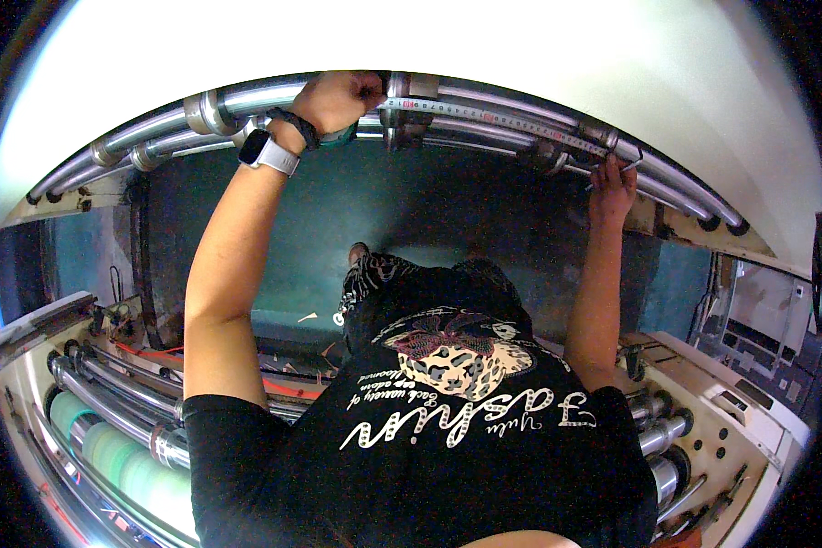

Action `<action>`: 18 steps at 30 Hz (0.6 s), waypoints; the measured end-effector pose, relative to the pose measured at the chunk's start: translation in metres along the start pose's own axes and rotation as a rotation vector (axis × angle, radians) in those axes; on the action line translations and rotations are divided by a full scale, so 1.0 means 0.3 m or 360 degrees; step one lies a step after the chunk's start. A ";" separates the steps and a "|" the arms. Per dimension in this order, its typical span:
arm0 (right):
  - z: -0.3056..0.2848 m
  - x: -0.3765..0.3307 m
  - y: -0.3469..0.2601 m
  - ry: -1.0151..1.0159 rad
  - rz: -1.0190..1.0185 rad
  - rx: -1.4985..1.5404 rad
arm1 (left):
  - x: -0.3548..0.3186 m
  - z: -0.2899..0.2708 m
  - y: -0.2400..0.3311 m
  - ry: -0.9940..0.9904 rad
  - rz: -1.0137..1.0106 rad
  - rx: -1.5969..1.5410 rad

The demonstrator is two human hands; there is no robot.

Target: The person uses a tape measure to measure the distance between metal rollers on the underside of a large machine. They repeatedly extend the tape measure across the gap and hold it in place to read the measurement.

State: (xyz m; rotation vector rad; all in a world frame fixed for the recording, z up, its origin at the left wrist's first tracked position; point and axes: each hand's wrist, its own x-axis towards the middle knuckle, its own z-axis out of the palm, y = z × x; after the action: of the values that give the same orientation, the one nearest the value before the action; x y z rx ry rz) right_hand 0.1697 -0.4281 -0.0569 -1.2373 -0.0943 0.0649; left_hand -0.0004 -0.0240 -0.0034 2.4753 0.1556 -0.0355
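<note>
A steel tape measure (484, 114) is stretched along shiny metal shafts (511, 99) at the far side, its scale facing up. My left hand (336, 100) is closed at the tape's left end, next to a metal collar (395, 119). Its wrist wears a watch (269, 152) and a dark band. Some green thing (342, 137) shows partly below that hand; its kind is hidden. My right hand (614, 190) is at the tape's right end, beside another collar (601, 137), fingers bent around a thin, pale, pen-like thing (632, 164).
A large white machine cover (429, 36) arches over the shafts. Behind me on both sides are more rollers, with a greenish cylinder (123, 457) at the lower left. Orange-red cable (146, 349) runs low on the left. Small scraps (308, 318) lie on the floor.
</note>
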 end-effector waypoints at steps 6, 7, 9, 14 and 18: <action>0.027 -0.005 -0.005 0.0149 0.0052 -0.0019 | 0.004 0.001 -0.012 0.0007 0.0041 0.0016; 0.028 -0.004 -0.003 0.0153 0.0047 0.0013 | 0.010 0.013 -0.032 0.0029 0.0060 -0.0010; 0.003 0.005 0.004 0.0124 0.0037 0.0016 | 0.009 0.010 -0.018 0.0045 0.0072 -0.0035; -0.044 0.028 0.023 0.0004 0.0010 -0.0082 | 0.003 -0.009 0.009 -0.0005 -0.0025 0.0091; -0.021 0.018 0.008 0.0051 0.0052 -0.0053 | -0.002 -0.012 0.011 0.0021 0.0018 0.0081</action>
State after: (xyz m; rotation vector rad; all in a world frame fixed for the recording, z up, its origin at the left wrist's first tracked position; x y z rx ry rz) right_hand 0.1756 -0.4326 -0.0610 -1.2728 -0.0478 0.0722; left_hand -0.0007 -0.0245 0.0016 2.5272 0.1477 -0.0186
